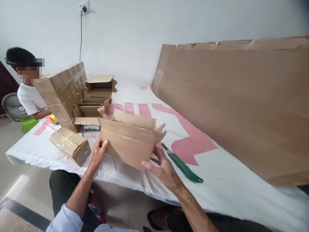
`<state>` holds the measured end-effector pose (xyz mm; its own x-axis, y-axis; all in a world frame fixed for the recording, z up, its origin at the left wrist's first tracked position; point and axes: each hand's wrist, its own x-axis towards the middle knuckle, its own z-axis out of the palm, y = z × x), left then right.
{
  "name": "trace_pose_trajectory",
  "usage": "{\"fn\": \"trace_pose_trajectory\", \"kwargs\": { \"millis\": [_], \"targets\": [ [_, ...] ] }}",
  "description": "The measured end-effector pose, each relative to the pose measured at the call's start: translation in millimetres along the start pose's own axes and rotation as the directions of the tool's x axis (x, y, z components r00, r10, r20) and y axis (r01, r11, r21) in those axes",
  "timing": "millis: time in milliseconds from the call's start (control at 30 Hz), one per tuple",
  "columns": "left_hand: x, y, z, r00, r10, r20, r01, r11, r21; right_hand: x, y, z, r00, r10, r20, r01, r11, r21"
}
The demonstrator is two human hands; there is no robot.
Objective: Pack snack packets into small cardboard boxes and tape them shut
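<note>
A brown cardboard box (127, 141) is in the middle of the frame, over the near edge of the counter (231, 193). One wide side faces the person, and a top flap and a torn right flap stick out. I can't tell if its bottom rests on the counter.

The left hand (98, 150) grips the left edge, with the thumb in front. The right hand (163, 164) grips the low right corner, thumb in front and fingers around the side. Holding both sides probably keeps the floppy box steady.

Just right of the right hand lies a green tool (185, 167), maybe a knife. Its handle points toward the person, so it looks easy to grab.

Left of the box, a taped box (69, 141) lies near the counter's edge. A small packet (91, 128) and a roll of tape (53, 119) are farther back. Open boxes (91, 111) sit behind, beside a tall stack (66, 83). They're perhaps set there to leave working room.

On the right, a big cardboard sheet (229, 106) leans on the wall (135, 35), maybe because it's too wide to lie flat. At the upper left is another person (31, 100), near a fan (14, 106).
</note>
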<state>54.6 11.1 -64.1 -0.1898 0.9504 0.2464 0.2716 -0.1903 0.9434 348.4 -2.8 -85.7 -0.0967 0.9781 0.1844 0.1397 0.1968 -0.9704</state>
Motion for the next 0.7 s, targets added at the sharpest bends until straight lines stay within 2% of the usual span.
{"fn": "trace_pose_trajectory", "kwargs": {
  "millis": [167,267,333,400,500,600,700],
  "targets": [
    [-4.6,23.7,-12.3,0.984,0.055,0.169,-0.096,0.966,0.239,6.9,19.0,-3.6,0.996,0.062,0.066,-0.069,0.993,0.101],
    [17.4,46.7,-27.7,0.974,0.146,0.17,-0.199,0.912,0.358,32.9,7.1,4.7,0.998,-0.003,0.066,-0.004,0.994,0.112],
    [43.0,64.4,-43.4,0.966,0.217,0.139,-0.254,0.885,0.389,66.9,-10.7,15.8,0.992,-0.113,0.054,0.104,0.984,0.147],
    [70.2,79.6,-64.5,0.964,0.259,0.062,-0.262,0.883,0.39,111.5,-33.2,32.9,0.97,-0.243,0.031,0.231,0.952,0.203],
    [94.9,89.9,-106.2,0.94,0.309,-0.145,-0.213,0.862,0.459,186.2,-65.0,69.4,0.917,-0.398,0.028,0.379,0.891,0.25],
    [89.5,82.4,-154.4,0.887,0.364,-0.284,-0.181,0.84,0.512,254.6,-79.3,113.0,0.865,-0.502,0.022,0.479,0.836,0.269],
    [65.6,63.7,-200.8,0.853,0.298,-0.429,-0.039,0.855,0.517,305.7,-71.4,153.5,0.834,-0.551,0.026,0.537,0.822,0.19]
  ]
}}
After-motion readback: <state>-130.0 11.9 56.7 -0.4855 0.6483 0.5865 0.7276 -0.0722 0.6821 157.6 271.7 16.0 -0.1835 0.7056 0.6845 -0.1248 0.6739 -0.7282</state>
